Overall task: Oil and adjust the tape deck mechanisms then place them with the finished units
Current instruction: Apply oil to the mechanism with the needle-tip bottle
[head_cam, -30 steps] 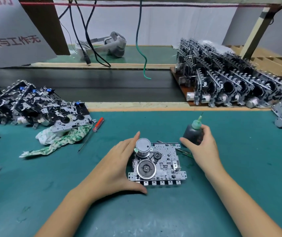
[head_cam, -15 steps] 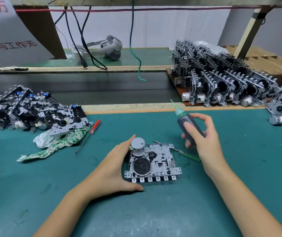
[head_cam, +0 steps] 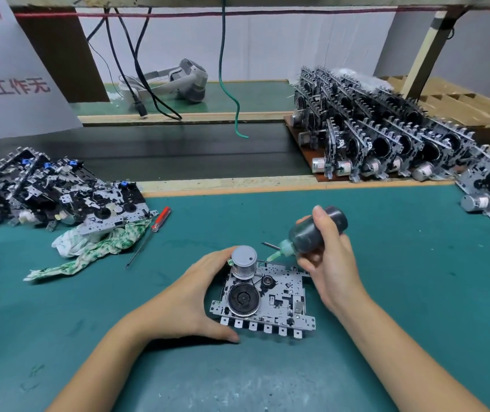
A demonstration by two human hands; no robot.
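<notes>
I had the tape deck mechanism [head_cam: 267, 295] lying flat on the green mat [head_cam: 401, 263], a little below the middle of the frame. My left hand [head_cam: 187, 301] cupped its left edge, fingers curled up beside the silver motor [head_cam: 244, 261] and thumb laid along the near corner, so that hand was gripping the unit. My right hand [head_cam: 330, 263] was wrapped around the dark oil bottle [head_cam: 316, 228], tipped so its green nozzle [head_cam: 278, 253] pointed down and to the left, the tip at the plate just right of the motor; I could not tell whether oil was coming out.

I judged the oiling of this unit was only starting. Adjustment was not yet done, and the red-handled screwdriver [head_cam: 160, 215] lay untouched at centre left beside the rag [head_cam: 95, 248]. The heap of unfinished mechanisms [head_cam: 44, 194] filled the left of the frame, while the finished units [head_cam: 386, 132] stood in rows at upper right, well apart from my hands, so placing was left too.

The mechanism's long axis ran left to right, sloping slightly down toward the right. Its tabbed edge faced me, flywheel and motor upward.
</notes>
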